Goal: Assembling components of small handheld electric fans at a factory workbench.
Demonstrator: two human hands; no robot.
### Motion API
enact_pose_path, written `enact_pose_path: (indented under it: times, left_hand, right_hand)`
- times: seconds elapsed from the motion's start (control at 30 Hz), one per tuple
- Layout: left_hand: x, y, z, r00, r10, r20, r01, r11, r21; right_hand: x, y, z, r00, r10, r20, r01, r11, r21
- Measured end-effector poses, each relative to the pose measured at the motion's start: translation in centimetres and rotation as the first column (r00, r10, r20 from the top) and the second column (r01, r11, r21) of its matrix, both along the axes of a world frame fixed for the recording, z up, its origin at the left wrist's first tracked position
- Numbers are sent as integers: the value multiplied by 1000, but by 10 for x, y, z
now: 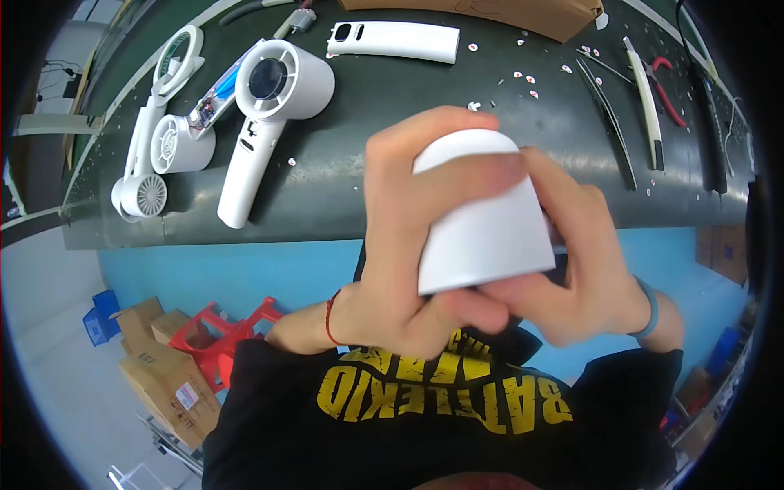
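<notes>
the white cylindrical housing (483,214) is sitting nearest the lens, above the dark workbench (343,196), with both hands closing round it: the left hand (390,269) is wrapping its left side with fingers curled over the rounded top, the right hand (584,269) is gripping its right side and lower edge. on the floor at lower left, brown cardboard boxes (163,371) are lying by a red stool (220,331); one is bearing a small pale label. a long cardboard box (506,12) is resting at the bench's far edge.
</notes>
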State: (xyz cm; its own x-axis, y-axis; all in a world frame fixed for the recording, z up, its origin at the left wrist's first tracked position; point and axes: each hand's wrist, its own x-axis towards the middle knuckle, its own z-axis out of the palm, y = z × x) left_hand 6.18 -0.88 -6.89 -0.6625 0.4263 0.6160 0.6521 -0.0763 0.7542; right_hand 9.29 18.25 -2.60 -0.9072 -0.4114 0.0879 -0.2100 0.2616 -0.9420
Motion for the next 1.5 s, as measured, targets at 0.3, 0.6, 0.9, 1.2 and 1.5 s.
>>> enact_pose_path:
  times: [0.3, 0.6, 0.9, 1.2, 1.5]
  left_hand:
    - [4, 16, 5, 901, -98, 422, 17, 981, 192]
    - [18, 36, -4, 912, -97, 398, -57, 932, 358]
    - [8, 37, 1, 872, -130, 473, -35, 945, 325]
    - [22, 59, 26, 898, 157, 410, -302, 900, 315]
    - [-54, 45, 64, 746, -44, 664, -275, 888, 368]
  right_hand:
    - [-6, 1, 8, 894, 53, 445, 54, 973, -225]
    - [-9, -6, 11, 849, 104, 518, 49, 961, -273]
    - [-10, 7, 8, 835, 70, 546, 150, 925, -349]
    - [1, -5, 5, 956, -48, 291, 149, 929, -338]
    - [-34, 28, 63, 829, 166, 535, 28, 941, -337]
